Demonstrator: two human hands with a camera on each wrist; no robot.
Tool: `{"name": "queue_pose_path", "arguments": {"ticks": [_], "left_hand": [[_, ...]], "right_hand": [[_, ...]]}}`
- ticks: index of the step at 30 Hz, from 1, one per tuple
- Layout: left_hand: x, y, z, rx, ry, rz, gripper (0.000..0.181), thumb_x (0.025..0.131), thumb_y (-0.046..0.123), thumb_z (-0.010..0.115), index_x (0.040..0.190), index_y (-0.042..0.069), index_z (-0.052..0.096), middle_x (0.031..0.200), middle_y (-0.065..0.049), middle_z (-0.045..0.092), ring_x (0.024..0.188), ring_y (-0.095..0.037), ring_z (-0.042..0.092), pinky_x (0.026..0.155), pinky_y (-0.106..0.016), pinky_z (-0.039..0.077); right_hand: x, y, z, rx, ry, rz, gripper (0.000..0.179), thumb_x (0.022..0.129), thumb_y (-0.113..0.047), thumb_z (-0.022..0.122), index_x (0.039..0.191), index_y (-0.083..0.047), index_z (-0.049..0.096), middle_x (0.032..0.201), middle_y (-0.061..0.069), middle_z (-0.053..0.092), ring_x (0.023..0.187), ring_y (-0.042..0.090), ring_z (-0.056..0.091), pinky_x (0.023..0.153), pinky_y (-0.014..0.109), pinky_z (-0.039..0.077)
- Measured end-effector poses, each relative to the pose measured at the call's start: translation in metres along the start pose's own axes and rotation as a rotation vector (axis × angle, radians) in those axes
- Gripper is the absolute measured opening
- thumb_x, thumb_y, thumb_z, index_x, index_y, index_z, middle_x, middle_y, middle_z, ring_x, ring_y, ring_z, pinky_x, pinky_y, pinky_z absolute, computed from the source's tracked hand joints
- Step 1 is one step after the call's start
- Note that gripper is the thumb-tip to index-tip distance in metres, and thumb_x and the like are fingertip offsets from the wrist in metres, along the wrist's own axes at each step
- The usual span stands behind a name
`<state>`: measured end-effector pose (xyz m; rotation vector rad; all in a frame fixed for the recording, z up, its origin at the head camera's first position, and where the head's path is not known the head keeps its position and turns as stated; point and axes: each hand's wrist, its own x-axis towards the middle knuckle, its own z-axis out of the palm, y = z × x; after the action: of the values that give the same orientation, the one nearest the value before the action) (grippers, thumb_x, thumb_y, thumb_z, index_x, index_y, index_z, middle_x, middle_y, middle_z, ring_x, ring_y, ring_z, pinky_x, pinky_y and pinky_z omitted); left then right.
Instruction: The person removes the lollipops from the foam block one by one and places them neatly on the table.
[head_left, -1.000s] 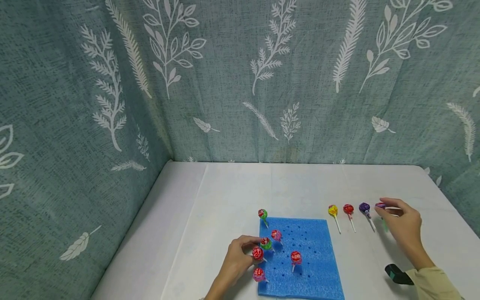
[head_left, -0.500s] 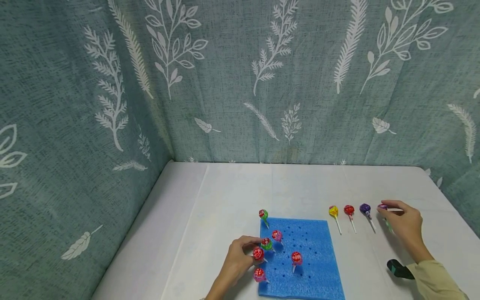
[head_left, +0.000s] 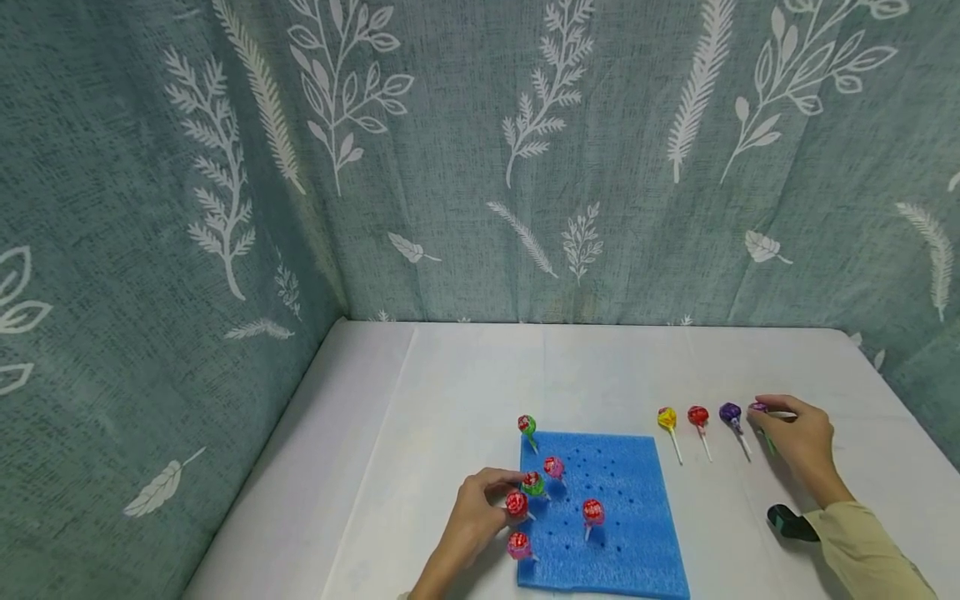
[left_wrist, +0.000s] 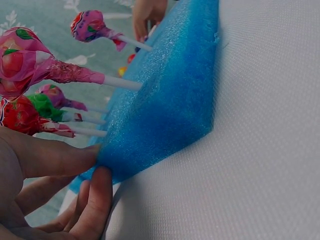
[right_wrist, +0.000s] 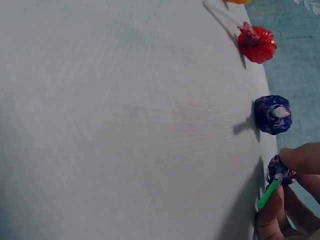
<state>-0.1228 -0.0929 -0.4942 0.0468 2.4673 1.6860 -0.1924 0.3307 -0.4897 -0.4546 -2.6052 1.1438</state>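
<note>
In the head view, my left hand (head_left: 474, 518) grips the left edge of a blue foam block (head_left: 637, 546), thumb and fingertips at its side in the left wrist view. Several wrapped lollipops stand stick-down in the block, among them a red lollipop (head_left: 517, 503) beside my thumb, a pink one (left_wrist: 22, 65) and a green one (head_left: 527, 425) at the far corner. To the right, my right hand (head_left: 801, 437) pinches the head of a purple lollipop with a green stick (right_wrist: 270, 192). Beside it lies a dark purple lollipop (head_left: 730, 413) with a white stick.
A red lollipop (head_left: 698, 416) and a yellow lollipop (head_left: 667, 419) lie in the same row on the white table (head_left: 450, 375). Small holes dot the foam block. A patterned green curtain (head_left: 450, 167) hangs behind and to the left. A black device (head_left: 791, 523) sits at my right wrist.
My right hand, with the purple lollipop pinched in it, has shifted slightly left, closer to the dark purple one. My left hand stays at the foam block's edge.
</note>
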Motion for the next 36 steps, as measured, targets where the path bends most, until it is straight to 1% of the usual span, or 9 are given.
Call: {"name": "queue_pose_path", "arguments": {"ticks": [4, 8, 13, 18, 25, 28, 31, 36], "left_hand": [[0.0, 0.0, 0.0, -0.008, 0.0, -0.004, 0.05, 0.055, -0.012, 0.069, 0.094, 0.019, 0.067, 0.093, 0.004, 0.059, 0.089, -0.015, 0.055, 0.088, -0.04, 0.042], [0.0, 0.0, 0.0, -0.011, 0.003, -0.017, 0.049, 0.056, -0.011, 0.069, 0.094, 0.019, 0.067, 0.094, 0.003, 0.059, 0.09, -0.016, 0.055, 0.087, -0.04, 0.042], [0.0, 0.0, 0.001, -0.008, 0.005, -0.03, 0.049, 0.056, -0.01, 0.069, 0.095, 0.02, 0.066, 0.095, 0.004, 0.059, 0.091, -0.016, 0.055, 0.087, -0.04, 0.042], [-0.001, 0.001, 0.001, -0.002, 0.008, -0.034, 0.048, 0.057, -0.01, 0.069, 0.095, 0.019, 0.066, 0.095, 0.004, 0.059, 0.091, -0.016, 0.055, 0.087, -0.04, 0.043], [0.0, 0.0, 0.002, 0.009, 0.037, -0.013, 0.049, 0.054, -0.011, 0.071, 0.093, 0.019, 0.067, 0.089, 0.006, 0.059, 0.086, -0.011, 0.055, 0.087, -0.039, 0.042], [0.0, 0.001, 0.002, 0.0, 0.027, -0.005, 0.049, 0.053, -0.01, 0.071, 0.094, 0.017, 0.067, 0.089, 0.005, 0.059, 0.087, -0.013, 0.056, 0.088, -0.04, 0.042], [0.0, 0.002, 0.001, -0.012, 0.019, -0.004, 0.049, 0.054, -0.011, 0.071, 0.094, 0.016, 0.067, 0.09, 0.003, 0.059, 0.088, -0.014, 0.056, 0.088, -0.04, 0.042], [-0.001, 0.002, 0.002, -0.011, 0.026, -0.016, 0.049, 0.054, -0.012, 0.07, 0.093, 0.017, 0.067, 0.089, 0.005, 0.06, 0.087, -0.013, 0.056, 0.087, -0.04, 0.042]], "right_hand": [[0.002, 0.003, 0.003, -0.007, -0.01, 0.003, 0.04, 0.082, -0.028, 0.059, 0.11, 0.0, 0.057, 0.106, 0.019, 0.056, 0.077, 0.009, 0.048, 0.047, 0.013, 0.041], [0.004, 0.005, 0.005, -0.029, -0.021, -0.001, 0.04, 0.083, -0.028, 0.058, 0.111, 0.0, 0.057, 0.106, 0.02, 0.056, 0.083, 0.017, 0.049, 0.049, 0.012, 0.039], [0.006, 0.008, 0.006, -0.045, -0.033, -0.003, 0.04, 0.083, -0.029, 0.057, 0.112, 0.0, 0.056, 0.106, 0.02, 0.056, 0.089, 0.025, 0.05, 0.052, 0.014, 0.038], [0.007, 0.008, 0.005, -0.055, -0.043, 0.0, 0.039, 0.082, -0.026, 0.058, 0.113, -0.001, 0.056, 0.105, 0.02, 0.056, 0.086, 0.022, 0.05, 0.054, 0.017, 0.039], [0.006, 0.003, 0.004, -0.026, -0.049, 0.021, 0.037, 0.082, -0.018, 0.059, 0.114, 0.0, 0.055, 0.108, 0.021, 0.055, 0.085, 0.02, 0.049, 0.048, 0.015, 0.04], [0.007, 0.002, 0.003, -0.022, -0.048, 0.016, 0.036, 0.082, -0.014, 0.059, 0.114, 0.0, 0.055, 0.109, 0.021, 0.055, 0.085, 0.019, 0.05, 0.048, 0.015, 0.041], [0.009, 0.001, 0.003, -0.015, -0.05, 0.014, 0.036, 0.082, -0.012, 0.058, 0.114, 0.001, 0.054, 0.11, 0.021, 0.054, 0.088, 0.023, 0.05, 0.049, 0.014, 0.041], [0.012, 0.0, 0.005, -0.024, -0.051, 0.008, 0.035, 0.082, -0.011, 0.058, 0.114, 0.001, 0.054, 0.11, 0.022, 0.054, 0.092, 0.028, 0.05, 0.051, 0.014, 0.039]]}}
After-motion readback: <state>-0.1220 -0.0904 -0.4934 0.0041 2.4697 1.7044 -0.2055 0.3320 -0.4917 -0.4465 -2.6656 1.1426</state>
